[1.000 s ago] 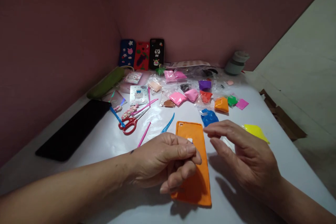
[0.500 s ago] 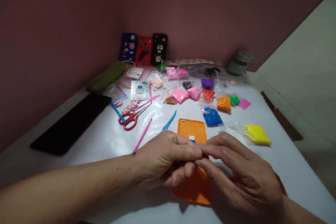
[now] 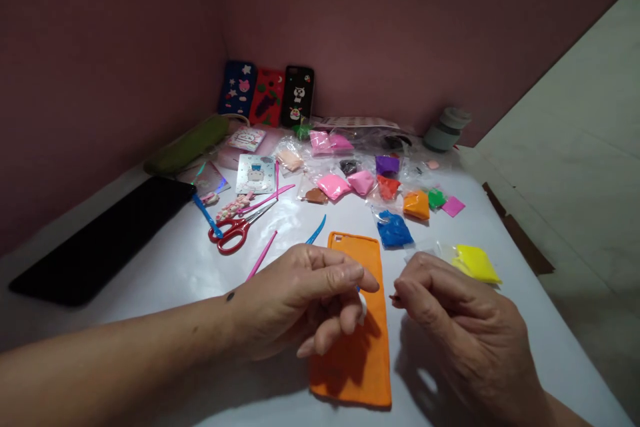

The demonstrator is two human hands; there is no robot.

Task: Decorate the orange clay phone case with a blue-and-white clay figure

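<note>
My left hand point(image 3: 320, 293) is over the orange phone case point(image 3: 350, 373), its thumb against the index finger and the other fingers curled. A white and blue bit point(image 3: 363, 308) shows beside its fingertips; I cannot tell whether it is held or lies on the case. To the right, my right hand point(image 3: 450, 313) pinches a tiny dark brown piece point(image 3: 395, 299) between thumb and index finger. Both hands are apart. Part of the case is hidden behind the left hand.
Red-handled scissors point(image 3: 233, 237), a pink tool point(image 3: 263, 255) and a blue tool point(image 3: 317, 230) lie beyond the left hand. Several clay packets, including blue point(image 3: 394, 229) and yellow point(image 3: 477, 264), spread behind. A black slab point(image 3: 105, 237) lies at left; decorated cases point(image 3: 269, 97) lean on the wall.
My hands, which were touching over the case, have separated. The right one has drawn away to the right with the dark brown piece, and more of the case shows. The view has shifted slightly.
</note>
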